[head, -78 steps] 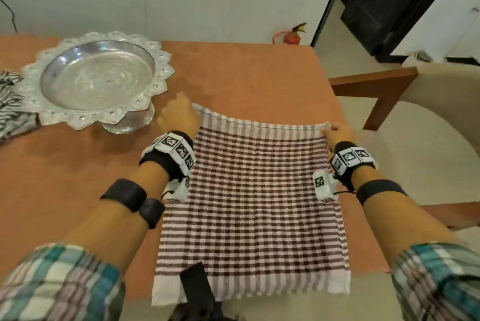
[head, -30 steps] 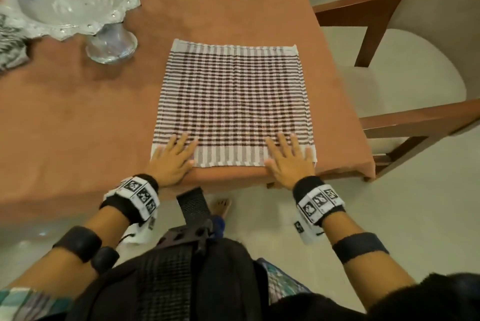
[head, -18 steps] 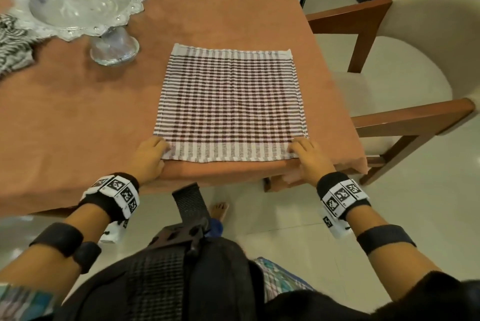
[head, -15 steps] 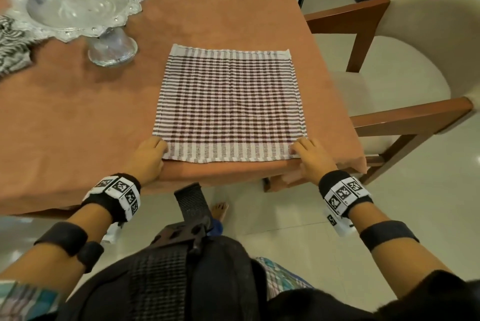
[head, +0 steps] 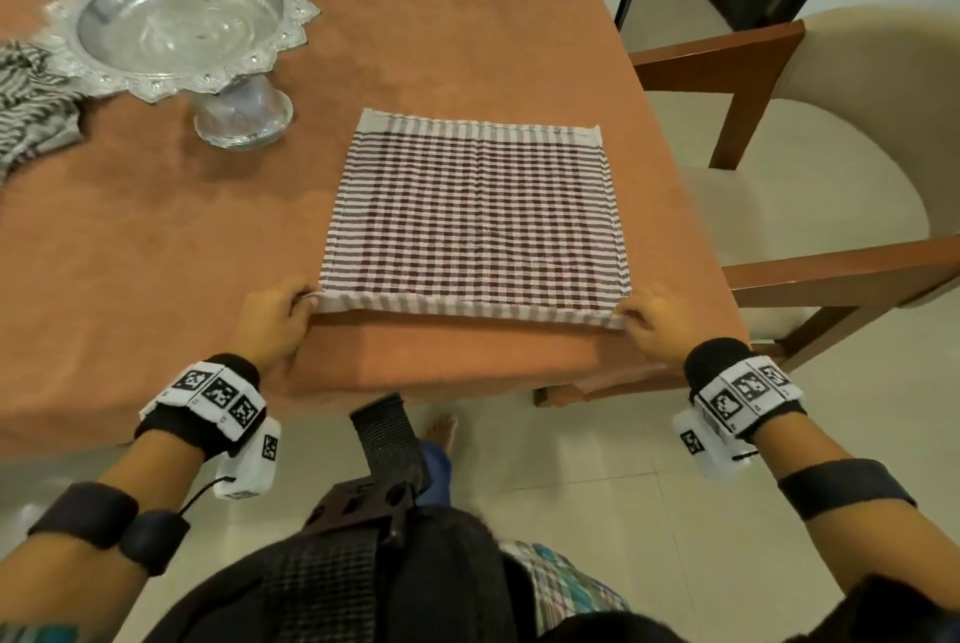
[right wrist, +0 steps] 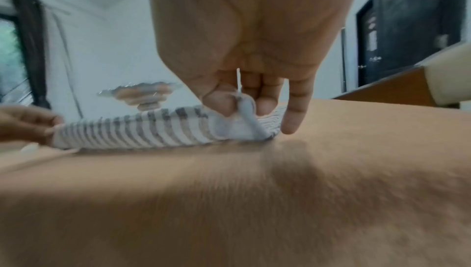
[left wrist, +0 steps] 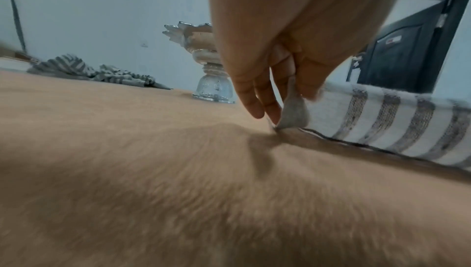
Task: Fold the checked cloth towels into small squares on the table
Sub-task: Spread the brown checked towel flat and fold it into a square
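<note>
A brown-and-white checked towel (head: 475, 221) lies spread flat on the brown table (head: 156, 247), its striped near hem by the table's front edge. My left hand (head: 275, 320) pinches the near left corner (left wrist: 293, 110) between thumb and fingers, lifting it slightly. My right hand (head: 652, 325) pinches the near right corner (right wrist: 242, 118), also raised a little off the table. The hem (right wrist: 132, 132) stretches between both hands.
A silver pedestal bowl (head: 182, 26) stands at the back left. A crumpled grey striped cloth (head: 31, 107) lies at the far left edge. A wooden chair with a cream cushion (head: 810, 185) is to the right of the table.
My hands went from lying flat on the near hem to gripping its two near corners, and the hem has now lifted slightly off the table.
</note>
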